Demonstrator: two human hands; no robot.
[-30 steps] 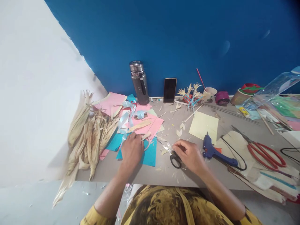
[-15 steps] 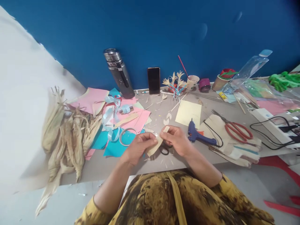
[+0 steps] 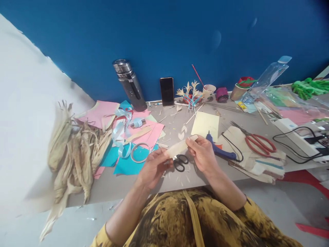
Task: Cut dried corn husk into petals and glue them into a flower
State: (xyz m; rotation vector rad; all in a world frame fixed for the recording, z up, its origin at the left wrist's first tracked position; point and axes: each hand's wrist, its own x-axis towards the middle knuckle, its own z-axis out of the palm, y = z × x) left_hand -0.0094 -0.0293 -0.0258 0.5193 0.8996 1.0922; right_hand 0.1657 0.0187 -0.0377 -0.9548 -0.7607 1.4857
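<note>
A pale strip of corn husk (image 3: 177,149) is stretched between my two hands above the table. My left hand (image 3: 154,164) pinches its lower left end, and my right hand (image 3: 202,151) grips the upper right end between thumb and fingers. Just below the strip lie small black-handled scissors (image 3: 181,163), their blades partly covered by the strip and my left hand. Cut husk petals (image 3: 182,133) rest on the table beyond. Beside my right hand is a blue glue gun (image 3: 218,149), near a square of pale yellow paper (image 3: 205,123).
Dried corn husks (image 3: 77,154) hang over the left table edge. A flask (image 3: 131,85), a phone (image 3: 167,91) and husk flowers (image 3: 190,96) stand along the blue wall. Red-handled scissors (image 3: 260,144) lie on a glove (image 3: 257,164), left of a power strip (image 3: 295,137).
My hands have moved apart, drawing the husk strip out between them. More of the black-handled scissors shows beneath. The view has shifted slightly.
</note>
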